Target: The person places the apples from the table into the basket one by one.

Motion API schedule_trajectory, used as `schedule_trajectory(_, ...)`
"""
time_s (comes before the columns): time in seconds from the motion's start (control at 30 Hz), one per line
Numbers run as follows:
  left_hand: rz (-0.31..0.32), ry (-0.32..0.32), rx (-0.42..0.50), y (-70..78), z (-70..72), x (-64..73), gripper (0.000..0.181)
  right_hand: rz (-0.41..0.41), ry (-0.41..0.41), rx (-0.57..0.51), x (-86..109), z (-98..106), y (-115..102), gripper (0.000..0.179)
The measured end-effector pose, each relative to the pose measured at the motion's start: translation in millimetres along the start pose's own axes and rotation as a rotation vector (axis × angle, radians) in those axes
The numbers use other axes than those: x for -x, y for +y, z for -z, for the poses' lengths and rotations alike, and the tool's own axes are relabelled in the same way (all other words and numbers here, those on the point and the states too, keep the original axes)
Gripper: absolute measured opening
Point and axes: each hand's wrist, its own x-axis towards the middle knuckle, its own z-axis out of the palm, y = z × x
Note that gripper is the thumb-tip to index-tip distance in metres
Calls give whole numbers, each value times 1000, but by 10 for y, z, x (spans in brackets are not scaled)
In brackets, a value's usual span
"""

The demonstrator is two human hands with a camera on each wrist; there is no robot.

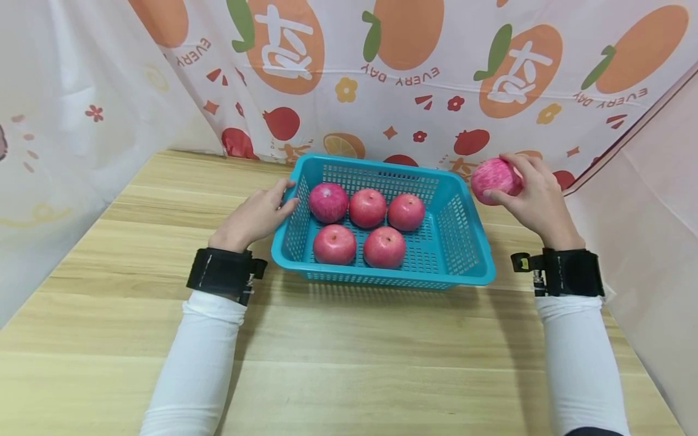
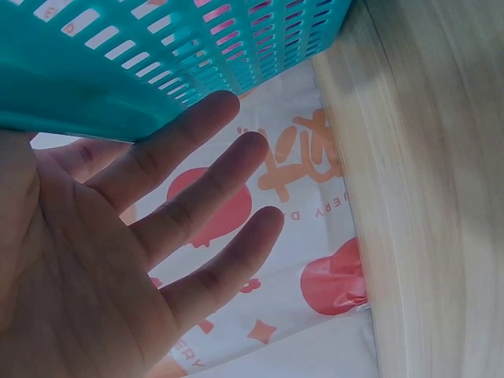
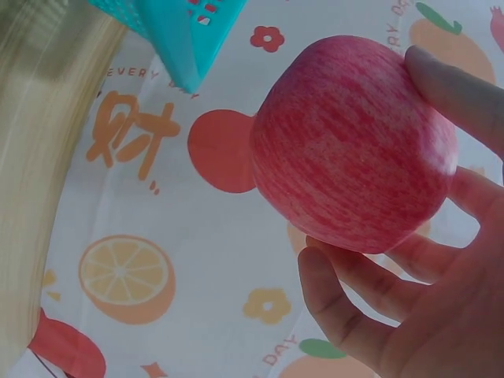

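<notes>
A turquoise plastic basket (image 1: 382,277) with slotted walls holds several red apples, among them a darker one (image 1: 328,203) at its back left. My left hand (image 1: 256,215) holds the basket's left rim, its thumb and a finger lying over the edge. In the left wrist view, the other fingers (image 2: 201,205) extend fairly straight beneath the rim, beside the slotted wall. To the right of the basket, my right hand (image 1: 537,194) grips a streaked pinkish-red apple (image 1: 493,180) between thumb and fingers, raised near the basket's back right corner. The right wrist view shows this apple (image 3: 354,146) large and close.
The basket stands on a light wood-grain table (image 1: 349,363). Behind it hangs a white curtain (image 1: 338,115) printed with fruit and lettering; pale sheeting (image 1: 643,200) borders the right side. Black straps (image 1: 220,272) with small devices circle both wrists.
</notes>
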Motion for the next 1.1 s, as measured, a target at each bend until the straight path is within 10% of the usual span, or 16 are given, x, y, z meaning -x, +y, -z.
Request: schedule_trajectory(1.1,-10,3,-8,-6,-10,3,52,83,-153,-42,-31,-16,-202,70)
